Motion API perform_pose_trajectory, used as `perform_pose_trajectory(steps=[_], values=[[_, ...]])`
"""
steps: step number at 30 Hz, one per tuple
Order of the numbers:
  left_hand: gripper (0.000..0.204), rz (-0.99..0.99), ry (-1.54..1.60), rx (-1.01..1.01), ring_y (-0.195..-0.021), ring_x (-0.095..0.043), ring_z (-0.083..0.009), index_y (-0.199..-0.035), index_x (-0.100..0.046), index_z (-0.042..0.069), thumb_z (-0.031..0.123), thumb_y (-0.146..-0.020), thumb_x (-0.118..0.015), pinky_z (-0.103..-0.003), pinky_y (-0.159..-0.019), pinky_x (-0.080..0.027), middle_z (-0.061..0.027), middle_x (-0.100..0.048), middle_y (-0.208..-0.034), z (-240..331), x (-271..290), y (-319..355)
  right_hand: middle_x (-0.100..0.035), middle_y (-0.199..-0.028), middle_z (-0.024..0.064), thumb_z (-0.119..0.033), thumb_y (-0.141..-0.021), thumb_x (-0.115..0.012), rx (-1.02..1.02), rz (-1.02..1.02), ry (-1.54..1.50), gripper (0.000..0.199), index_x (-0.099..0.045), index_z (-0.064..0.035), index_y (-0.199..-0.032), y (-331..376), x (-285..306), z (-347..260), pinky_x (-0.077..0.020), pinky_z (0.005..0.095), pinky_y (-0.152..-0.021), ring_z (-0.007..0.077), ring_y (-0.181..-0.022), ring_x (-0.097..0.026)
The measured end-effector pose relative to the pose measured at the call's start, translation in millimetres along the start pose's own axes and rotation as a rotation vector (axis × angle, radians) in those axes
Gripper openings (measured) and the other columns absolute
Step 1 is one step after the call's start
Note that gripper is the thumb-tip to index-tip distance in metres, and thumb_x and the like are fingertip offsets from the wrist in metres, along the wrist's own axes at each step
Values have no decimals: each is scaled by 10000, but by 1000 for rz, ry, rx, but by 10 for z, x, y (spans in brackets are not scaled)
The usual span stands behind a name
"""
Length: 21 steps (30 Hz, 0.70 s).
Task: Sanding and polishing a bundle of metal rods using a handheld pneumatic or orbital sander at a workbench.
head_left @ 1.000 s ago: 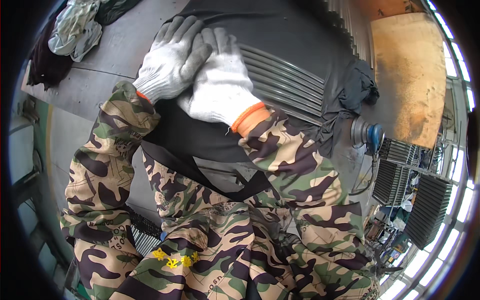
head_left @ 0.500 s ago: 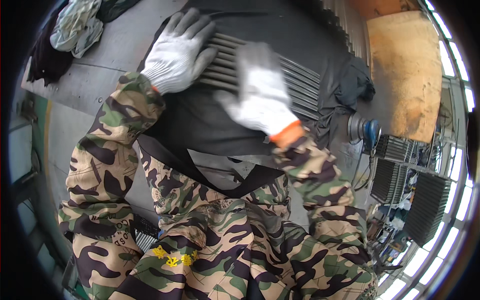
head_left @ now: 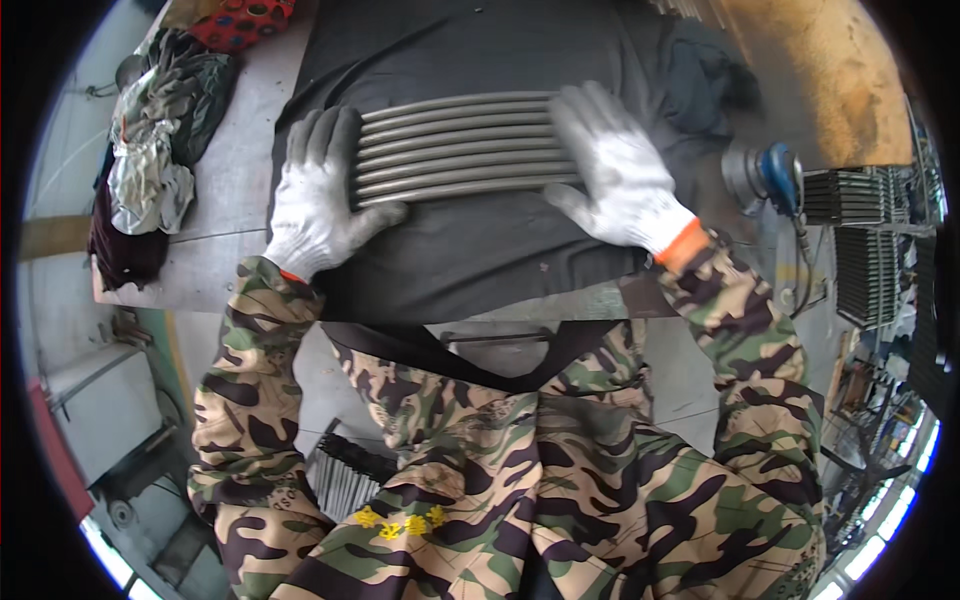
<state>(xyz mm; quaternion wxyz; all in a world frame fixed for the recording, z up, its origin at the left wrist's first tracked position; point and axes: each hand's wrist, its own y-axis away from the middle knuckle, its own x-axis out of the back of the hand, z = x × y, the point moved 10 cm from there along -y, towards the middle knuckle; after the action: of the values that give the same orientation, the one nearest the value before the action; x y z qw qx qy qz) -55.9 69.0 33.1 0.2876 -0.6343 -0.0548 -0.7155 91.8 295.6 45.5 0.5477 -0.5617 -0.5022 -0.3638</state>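
Observation:
Several grey metal rods lie side by side across a black cloth spread on the workbench. My left hand, in a white glove with grey-coated fingers, rests against their left ends. Its fingers are stretched out and pointing away from me, with the thumb angled along the nearest rod. At the opposite ends is my right hand, gloved alike with an orange cuff. Its fingers lie out straight over the rod ends, and its thumb sits apart below them. The covered rod ends are hidden.
Crumpled rags lie on the bench's left side, with a red patterned cloth behind. To the right are a blue-and-grey power sander with its cable, a bunched dark cloth and a wooden board. Racks of dark rods stand beyond.
My right hand has moved from above the middle of the rods to their right ends. The rods, slanted in the view before, now run nearly level. My view has shifted too.

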Motion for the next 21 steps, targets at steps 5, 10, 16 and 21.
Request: perform_pose_trajectory(steps=[5, 10, 16, 21], values=[[1031, 24, 22, -50, -1410, -450, -528, -1540, -457, -74, 588, -824, -792, -603, -1202, -382, -304, -510, -1519, 51, -49, -55, -422, -1637, 267, -543, -882, -752, -119, 49, 14, 1012, -379, 69, -1596, 118, -104, -163, -270, 575, -1315, 451, -1580, -333], [814, 70, 98, -106, -1424, -436, -548, -1558, -444, -77, 484, -997, -630, -612, -1233, -338, -324, -486, -1556, 55, 11, -101, -361, -1712, 266, -583, -868, -757, -117, -118, -7, 1071, -366, 42, -1645, -528, -424, -996, -193, 592, -1343, 460, -1620, -281], [796, 19, 223, -19, -1505, -375, -563, -1599, -410, -78, 478, -1046, -548, -594, -1272, -303, -328, -440, -1624, -249, -206, 95, -416, -1702, 259, -559, -956, -617, 100, -171, -74, 887, -516, 81, -1561, -863, -731, -1554, -153, 577, -1350, 436, -1623, -299], [804, 44, 14, -7, -1482, -400, -554, -1587, -427, -57, 486, -1019, -601, -606, -1249, -326, -339, -453, -1603, -66, -74, -38, -400, -1721, 225, -508, -1005, -612, -43, -125, -4, 847, -419, 20, -1639, -351, -362, -617, -168, 513, -1368, 403, -1638, -295]])
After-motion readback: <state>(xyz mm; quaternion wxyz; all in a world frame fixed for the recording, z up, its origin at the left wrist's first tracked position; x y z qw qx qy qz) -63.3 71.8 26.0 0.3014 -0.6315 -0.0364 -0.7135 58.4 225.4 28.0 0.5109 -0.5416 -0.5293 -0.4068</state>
